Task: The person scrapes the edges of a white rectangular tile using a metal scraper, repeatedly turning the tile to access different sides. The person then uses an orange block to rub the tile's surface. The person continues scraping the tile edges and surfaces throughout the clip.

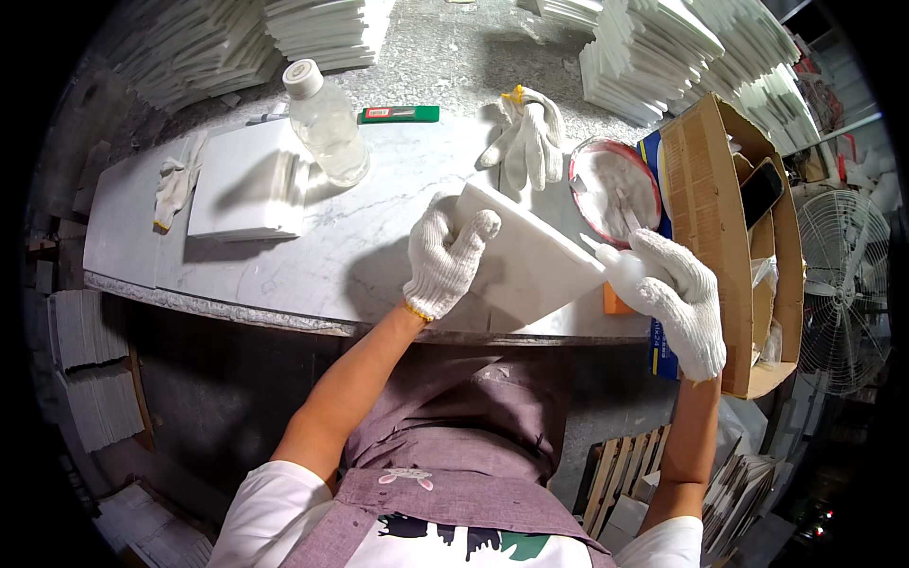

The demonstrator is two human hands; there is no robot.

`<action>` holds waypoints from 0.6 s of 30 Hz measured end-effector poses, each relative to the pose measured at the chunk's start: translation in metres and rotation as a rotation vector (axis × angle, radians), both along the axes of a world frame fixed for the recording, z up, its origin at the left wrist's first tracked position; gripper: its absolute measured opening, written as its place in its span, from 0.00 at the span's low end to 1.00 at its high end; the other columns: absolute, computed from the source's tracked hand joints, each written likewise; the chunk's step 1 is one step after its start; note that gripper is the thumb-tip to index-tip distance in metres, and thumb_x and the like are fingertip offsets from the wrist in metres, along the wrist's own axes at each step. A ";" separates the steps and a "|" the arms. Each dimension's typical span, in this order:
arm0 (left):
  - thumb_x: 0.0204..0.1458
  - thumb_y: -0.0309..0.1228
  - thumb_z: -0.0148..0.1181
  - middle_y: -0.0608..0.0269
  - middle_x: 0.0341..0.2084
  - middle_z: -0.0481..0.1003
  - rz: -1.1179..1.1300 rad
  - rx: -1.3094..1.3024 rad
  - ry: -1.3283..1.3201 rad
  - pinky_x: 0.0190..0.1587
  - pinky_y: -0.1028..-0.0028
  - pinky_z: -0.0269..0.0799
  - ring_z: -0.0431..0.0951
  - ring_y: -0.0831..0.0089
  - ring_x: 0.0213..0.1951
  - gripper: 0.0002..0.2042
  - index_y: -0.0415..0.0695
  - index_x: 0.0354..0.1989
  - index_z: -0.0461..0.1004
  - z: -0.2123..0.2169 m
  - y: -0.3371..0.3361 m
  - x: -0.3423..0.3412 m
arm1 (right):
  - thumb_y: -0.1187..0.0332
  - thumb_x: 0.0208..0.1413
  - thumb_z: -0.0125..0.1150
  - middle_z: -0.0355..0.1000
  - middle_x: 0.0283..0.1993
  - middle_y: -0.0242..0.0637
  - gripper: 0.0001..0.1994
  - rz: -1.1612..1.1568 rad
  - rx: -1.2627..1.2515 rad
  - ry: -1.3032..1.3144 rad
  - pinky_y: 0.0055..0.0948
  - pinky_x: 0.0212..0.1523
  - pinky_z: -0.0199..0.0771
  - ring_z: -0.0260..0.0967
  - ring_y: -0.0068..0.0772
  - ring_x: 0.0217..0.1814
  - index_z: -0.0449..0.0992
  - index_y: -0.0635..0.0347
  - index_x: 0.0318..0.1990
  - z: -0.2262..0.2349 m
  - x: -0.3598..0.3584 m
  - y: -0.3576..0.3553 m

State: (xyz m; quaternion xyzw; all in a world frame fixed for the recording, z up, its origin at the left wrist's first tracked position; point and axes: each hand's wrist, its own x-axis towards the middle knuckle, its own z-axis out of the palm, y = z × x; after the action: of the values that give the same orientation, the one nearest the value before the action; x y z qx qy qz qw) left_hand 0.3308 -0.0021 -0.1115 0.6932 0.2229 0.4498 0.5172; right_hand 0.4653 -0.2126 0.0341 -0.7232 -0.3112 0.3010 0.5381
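My left hand (443,257), in a white knit glove, grips the left edge of a square white stone tile (530,265), its thumb over the upper face. The tile is tilted above the marble-topped table (365,241). In my gloved right hand (684,301) is a small translucent squeeze bottle (621,269) with a thin nozzle. Its nozzle points up and left, close to the tile's right corner; I cannot tell if they touch. Just beyond that hand is a round tub with a red rim (611,142), holding whitish paste and a flat tool.
A cardboard box (696,151) stands at the right, a wire fan (843,293) past it. Left on the table are stacked white tiles (248,180), a clear plastic bottle (331,133) and a green case (417,114). Spare gloves (535,142) lie near the tub. Tile stacks (644,57) line the back.
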 end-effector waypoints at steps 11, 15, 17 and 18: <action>0.54 0.35 0.62 0.63 0.25 0.73 -0.064 0.021 0.105 0.31 0.74 0.69 0.70 0.78 0.27 0.14 0.37 0.39 0.71 0.007 0.000 -0.008 | 0.71 0.49 0.65 0.73 0.49 0.37 0.22 0.013 -0.081 -0.035 0.22 0.39 0.76 0.72 0.24 0.45 0.73 0.66 0.54 0.002 -0.002 0.013; 0.49 0.34 0.66 0.68 0.12 0.65 0.014 0.061 -0.006 0.17 0.74 0.56 0.58 0.77 0.12 0.12 0.39 0.33 0.73 0.001 0.001 -0.002 | 0.70 0.49 0.65 0.74 0.48 0.37 0.22 0.008 -0.080 -0.019 0.22 0.39 0.75 0.71 0.23 0.45 0.73 0.65 0.53 0.002 -0.004 0.015; 0.49 0.34 0.66 0.68 0.12 0.65 0.009 0.074 0.001 0.17 0.74 0.56 0.58 0.77 0.12 0.12 0.39 0.33 0.73 -0.003 0.003 -0.002 | 0.71 0.49 0.65 0.75 0.47 0.37 0.22 0.003 -0.082 -0.013 0.22 0.39 0.75 0.71 0.22 0.45 0.73 0.65 0.53 0.002 -0.005 0.015; 0.49 0.34 0.66 0.68 0.12 0.65 0.006 0.082 0.004 0.17 0.74 0.56 0.58 0.77 0.12 0.12 0.38 0.33 0.73 -0.004 0.003 -0.002 | 0.71 0.49 0.64 0.75 0.47 0.37 0.21 0.001 -0.082 -0.010 0.22 0.39 0.75 0.71 0.22 0.45 0.73 0.65 0.53 0.002 -0.005 0.015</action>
State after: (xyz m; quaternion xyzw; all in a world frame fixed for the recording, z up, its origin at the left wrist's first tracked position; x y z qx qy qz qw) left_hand 0.3291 0.0006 -0.1151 0.7140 0.2074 0.4588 0.4865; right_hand 0.4602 -0.1974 0.0356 -0.7460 -0.3015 0.3103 0.5062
